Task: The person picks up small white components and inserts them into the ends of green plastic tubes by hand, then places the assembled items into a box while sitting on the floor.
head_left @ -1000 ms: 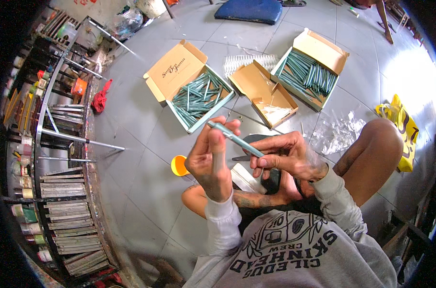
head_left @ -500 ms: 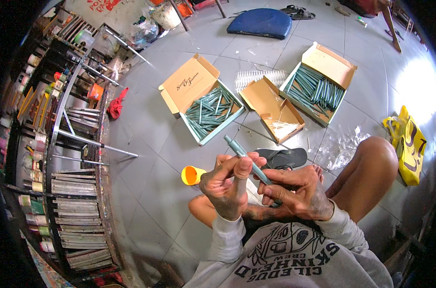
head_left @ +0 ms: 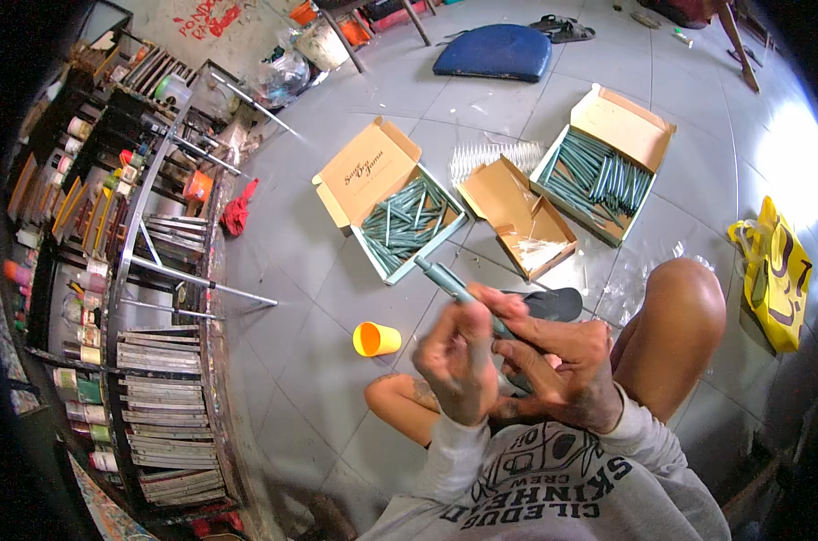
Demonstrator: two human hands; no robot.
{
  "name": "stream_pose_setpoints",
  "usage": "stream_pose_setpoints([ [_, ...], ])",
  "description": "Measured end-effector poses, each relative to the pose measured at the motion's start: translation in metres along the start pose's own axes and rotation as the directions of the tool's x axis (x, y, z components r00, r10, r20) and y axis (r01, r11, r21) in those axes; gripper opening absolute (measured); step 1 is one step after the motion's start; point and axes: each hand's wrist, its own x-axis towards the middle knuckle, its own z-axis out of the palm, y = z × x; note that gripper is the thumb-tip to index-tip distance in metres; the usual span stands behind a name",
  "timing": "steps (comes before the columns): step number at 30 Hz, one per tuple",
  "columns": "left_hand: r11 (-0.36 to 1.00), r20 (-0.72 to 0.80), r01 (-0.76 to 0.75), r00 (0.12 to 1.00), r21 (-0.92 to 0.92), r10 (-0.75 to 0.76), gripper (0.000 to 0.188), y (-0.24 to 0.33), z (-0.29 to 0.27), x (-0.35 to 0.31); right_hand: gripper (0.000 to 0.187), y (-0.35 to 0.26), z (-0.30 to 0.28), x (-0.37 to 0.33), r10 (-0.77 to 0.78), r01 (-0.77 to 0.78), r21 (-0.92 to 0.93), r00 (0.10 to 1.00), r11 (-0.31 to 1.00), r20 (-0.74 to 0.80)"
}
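A grey-green pen (head_left: 443,279) points up and to the left in front of me, held between both hands. My left hand (head_left: 458,365) is closed round its middle, thumb up, slightly blurred. The fingers of my right hand (head_left: 566,361) close on its lower part, which they mostly hide. Beyond my hands lies an open carton (head_left: 364,185) with a loose pile of similar pens (head_left: 409,221). To its right, a smaller brown box (head_left: 488,194) holds thin white sticks (head_left: 539,251). Farther right, another open carton (head_left: 627,117) contains pens in denser rows (head_left: 598,176).
A yellow cup (head_left: 377,339) lies left of my hands. Dark sandals (head_left: 553,304) and clear plastic wrap (head_left: 621,293) are near my bent knee. A yellow bag (head_left: 774,279) sits at right, a blue cushion (head_left: 493,52) at the back. A rack (head_left: 161,361) with metal legs lines the left side.
My left hand has turned and closed more round the pen. My right fingers have slid up along it. The whole view has shifted slightly, with the boxes lower and to the right.
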Motion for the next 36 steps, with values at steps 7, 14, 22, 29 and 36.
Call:
stream_pose_setpoints([
  [7, 0.932, -0.012, 0.151, 0.988, 0.331, -0.155, 0.045, 0.023, -0.012, 0.010, 0.031, -0.001, 0.001, -0.010, 0.231, -0.268, 0.340, 0.962, 0.902, 0.145],
  [14, 0.978, 0.176, 0.166, 0.966, 0.128, -0.188, 0.034, 0.019, -0.002, -0.004, 0.023, 0.002, -0.002, -0.005, 0.303, -0.331, 0.453, 0.943, 0.828, 0.134],
  [22, 0.972, -0.130, 0.015, 0.991, 0.235, 0.016, 0.039, 0.044, -0.009, 0.026, 0.024, -0.010, -0.008, -0.010, 0.361, -0.551, 0.562, 0.833, 0.617, 0.420],
  [29, 0.983, 0.251, -0.111, 0.965, 0.147, 0.072, 0.035, 0.050, -0.051, 0.031, 0.026, -0.023, -0.040, 0.004, 0.432, -0.681, 0.419, 0.717, 0.600, 0.547],
  [36, 0.975, 0.257, -0.152, 0.960, 0.163, 0.107, 0.030, 0.052, -0.053, 0.027, 0.029, -0.018, -0.028, 0.030, -0.143, 0.134, 0.206, 0.989, 0.969, 0.027],
])
